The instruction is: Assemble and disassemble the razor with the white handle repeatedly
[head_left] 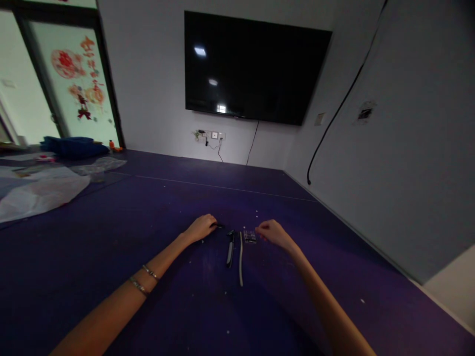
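Note:
My left hand (201, 228) lies on the purple surface with its fingers curled round a small black object (219, 226), whose tip sticks out to the right; its kind does not show. My right hand (273, 233) is closed in a pinch beside the right edge of a small clear case (250, 237) with tiny pieces in it. What the pinch holds, if anything, is too small to make out. Between the hands lie a black tool with a grey strip (230, 248) and a thin pale strip (241, 259), both pointing toward me.
Small white scraps (362, 300) dot the purple surface (166, 296). At the left are white plastic sheets (44, 195), a clear bag (100, 165) and blue cloth (74, 147). A black cable (334, 116) hangs along the right wall. A television (256, 69) hangs ahead.

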`<action>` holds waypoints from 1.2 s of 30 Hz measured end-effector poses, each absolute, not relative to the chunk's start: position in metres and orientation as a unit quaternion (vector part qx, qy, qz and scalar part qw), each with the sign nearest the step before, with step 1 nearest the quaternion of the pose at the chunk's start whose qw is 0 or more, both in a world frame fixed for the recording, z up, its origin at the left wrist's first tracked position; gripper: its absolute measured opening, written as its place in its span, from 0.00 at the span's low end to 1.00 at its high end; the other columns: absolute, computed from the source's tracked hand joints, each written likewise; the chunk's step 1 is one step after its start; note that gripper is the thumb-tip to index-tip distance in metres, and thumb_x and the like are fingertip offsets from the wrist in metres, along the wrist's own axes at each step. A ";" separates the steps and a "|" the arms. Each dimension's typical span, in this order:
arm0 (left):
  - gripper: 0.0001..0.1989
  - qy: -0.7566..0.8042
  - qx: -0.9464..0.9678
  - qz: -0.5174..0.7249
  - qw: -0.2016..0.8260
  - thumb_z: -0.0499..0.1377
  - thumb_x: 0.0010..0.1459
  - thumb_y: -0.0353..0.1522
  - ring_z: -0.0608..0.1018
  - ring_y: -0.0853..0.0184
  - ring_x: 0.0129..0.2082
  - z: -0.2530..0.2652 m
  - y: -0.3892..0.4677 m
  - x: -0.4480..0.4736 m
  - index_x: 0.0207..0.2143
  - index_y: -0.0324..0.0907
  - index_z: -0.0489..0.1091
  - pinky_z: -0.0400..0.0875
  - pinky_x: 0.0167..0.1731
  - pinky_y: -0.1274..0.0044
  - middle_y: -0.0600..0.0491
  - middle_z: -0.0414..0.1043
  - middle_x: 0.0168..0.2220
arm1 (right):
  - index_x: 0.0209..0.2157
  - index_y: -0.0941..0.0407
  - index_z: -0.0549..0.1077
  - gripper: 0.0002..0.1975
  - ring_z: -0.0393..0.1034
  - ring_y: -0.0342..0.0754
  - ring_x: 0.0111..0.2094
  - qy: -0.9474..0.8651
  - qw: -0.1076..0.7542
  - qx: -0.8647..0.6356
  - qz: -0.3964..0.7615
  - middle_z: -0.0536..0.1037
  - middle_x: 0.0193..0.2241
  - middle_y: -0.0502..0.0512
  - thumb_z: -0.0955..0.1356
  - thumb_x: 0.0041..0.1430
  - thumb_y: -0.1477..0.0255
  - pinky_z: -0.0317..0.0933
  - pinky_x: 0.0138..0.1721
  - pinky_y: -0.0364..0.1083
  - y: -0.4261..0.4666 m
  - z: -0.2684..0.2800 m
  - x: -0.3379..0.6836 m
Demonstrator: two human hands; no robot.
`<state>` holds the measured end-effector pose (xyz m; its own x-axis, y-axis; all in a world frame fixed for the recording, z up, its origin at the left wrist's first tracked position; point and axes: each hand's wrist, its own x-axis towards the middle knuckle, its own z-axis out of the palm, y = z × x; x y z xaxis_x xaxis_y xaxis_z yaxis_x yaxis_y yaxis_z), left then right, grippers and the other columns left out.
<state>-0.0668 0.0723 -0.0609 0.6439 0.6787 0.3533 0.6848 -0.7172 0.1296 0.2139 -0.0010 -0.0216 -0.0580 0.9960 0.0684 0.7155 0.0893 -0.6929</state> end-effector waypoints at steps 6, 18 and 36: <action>0.08 -0.316 -0.919 -0.235 0.019 0.53 0.58 0.29 0.72 0.65 0.41 -0.036 0.059 -0.029 0.37 0.38 0.71 0.64 0.44 0.74 0.49 0.73 0.37 | 0.37 0.60 0.76 0.15 0.65 0.41 0.22 -0.663 0.378 -0.595 0.253 0.76 0.27 0.54 0.64 0.52 0.68 0.57 0.17 0.37 0.004 -0.023 0.210; 0.08 -0.271 -0.931 -0.243 0.032 0.53 0.59 0.29 0.71 0.64 0.42 -0.026 0.042 0.020 0.38 0.37 0.69 0.64 0.45 0.71 0.48 0.72 0.38 | 0.34 0.61 0.77 0.12 0.66 0.41 0.22 -0.650 0.387 -0.589 0.286 0.75 0.24 0.52 0.66 0.50 0.69 0.60 0.16 0.36 0.006 -0.026 0.214; 0.25 -0.329 -0.928 -0.175 0.019 0.58 0.54 0.40 0.68 0.56 0.51 -0.059 0.039 0.033 0.51 0.37 0.59 0.58 0.51 0.67 0.41 0.67 0.50 | 0.30 0.61 0.77 0.08 0.67 0.40 0.20 -0.622 0.380 -0.628 0.272 0.77 0.25 0.52 0.67 0.48 0.74 0.63 0.15 0.36 0.011 -0.041 0.225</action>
<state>0.0325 0.0388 -0.0585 0.7221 0.6040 0.3373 0.6171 -0.7827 0.0805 0.2250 0.0105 -0.0409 0.0787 0.9883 0.1307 0.5746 0.0622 -0.8161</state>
